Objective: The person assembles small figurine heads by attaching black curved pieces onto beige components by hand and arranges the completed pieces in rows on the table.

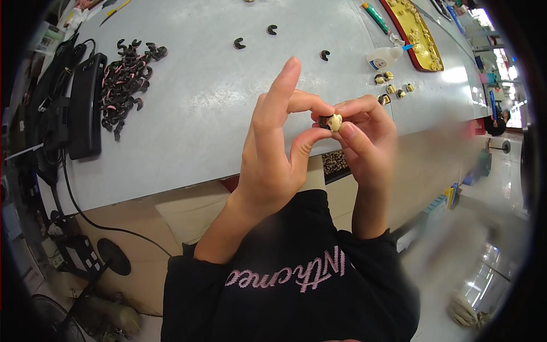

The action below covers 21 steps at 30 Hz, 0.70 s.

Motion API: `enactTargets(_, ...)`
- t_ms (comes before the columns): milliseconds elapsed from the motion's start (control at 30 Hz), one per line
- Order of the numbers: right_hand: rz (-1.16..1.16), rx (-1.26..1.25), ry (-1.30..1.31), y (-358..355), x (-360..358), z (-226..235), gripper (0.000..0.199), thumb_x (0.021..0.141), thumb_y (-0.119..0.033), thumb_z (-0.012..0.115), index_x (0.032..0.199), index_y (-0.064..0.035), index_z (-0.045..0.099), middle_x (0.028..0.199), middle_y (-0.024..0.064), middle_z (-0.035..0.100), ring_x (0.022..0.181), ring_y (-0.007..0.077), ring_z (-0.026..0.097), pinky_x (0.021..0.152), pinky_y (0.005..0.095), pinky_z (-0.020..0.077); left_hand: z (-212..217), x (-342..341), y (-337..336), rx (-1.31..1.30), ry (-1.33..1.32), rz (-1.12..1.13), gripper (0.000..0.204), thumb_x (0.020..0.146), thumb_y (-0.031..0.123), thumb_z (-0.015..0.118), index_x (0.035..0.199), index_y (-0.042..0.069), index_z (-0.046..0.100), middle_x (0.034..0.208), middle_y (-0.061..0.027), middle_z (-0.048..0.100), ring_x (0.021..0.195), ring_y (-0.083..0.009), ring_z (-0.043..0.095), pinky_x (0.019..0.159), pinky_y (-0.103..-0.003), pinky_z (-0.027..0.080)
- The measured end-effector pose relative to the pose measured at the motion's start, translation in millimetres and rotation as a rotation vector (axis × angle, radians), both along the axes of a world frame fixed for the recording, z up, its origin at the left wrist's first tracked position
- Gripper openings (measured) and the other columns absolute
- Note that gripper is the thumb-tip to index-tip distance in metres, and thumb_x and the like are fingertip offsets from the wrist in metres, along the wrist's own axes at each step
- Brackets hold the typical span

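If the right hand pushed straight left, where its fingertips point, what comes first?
Beyond the small rounded cream piece it pinches, the right hand would probably meet the small black piece held by the left hand; depth there is unclear.

A workshop for small-parts handwork, by all appearances: loose dark curved pieces (126, 82) lie heaped on a long grey worktable (188, 128), across from a red-rimmed yellow tray (430, 69) scattered with little cream bits (417, 37). A squeeze bottle (380, 59) with a blue tip and a green tube (375, 18) sit within the work area, and a black box-shaped device (86, 108) stands at the table's left end. A fan (54, 319) occupies the lower left corner, while a person in dark clothing (494, 126) appears farther down the room.
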State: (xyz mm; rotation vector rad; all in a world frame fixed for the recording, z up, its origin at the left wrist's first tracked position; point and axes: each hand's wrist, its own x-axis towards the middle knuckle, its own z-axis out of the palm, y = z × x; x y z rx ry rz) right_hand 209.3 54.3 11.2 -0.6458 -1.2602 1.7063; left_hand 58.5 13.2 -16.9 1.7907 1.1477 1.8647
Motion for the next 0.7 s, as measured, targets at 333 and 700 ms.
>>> enactTargets(333, 0.136, -0.119, 0.160, 5, 11, -7, 0.031, 0.083, -0.003, 0.072, 0.107, 0.0068, 0.055, 0.102, 0.0189, 0.065, 0.097, 0.0263, 0.066, 0.086, 0.0389, 0.0546, 2, 4, -1, 0.032, 0.000, -0.073, 0.067, 0.078, -0.011, 0.066, 0.136, -0.004, 0.035, 0.098, -0.0145, 0.067, 0.091, -0.0245, 0.060, 0.084, -0.037, 0.049)
enactTargets(700, -0.553, 0.251, -0.261, 54, 100, -16, 0.024, 0.091, -0.003, 0.063, 0.111, 0.0104, 0.062, 0.098, 0.0115, 0.066, 0.088, 0.0152, 0.061, 0.085, 0.0280, 0.0493, 3, -7, -1, -0.013, 0.179, 0.066, 0.044, 0.080, 0.000, 0.071, 0.118, 0.002, 0.050, 0.114, -0.0133, 0.065, 0.110, -0.0312, 0.056, 0.095, -0.040, 0.044)
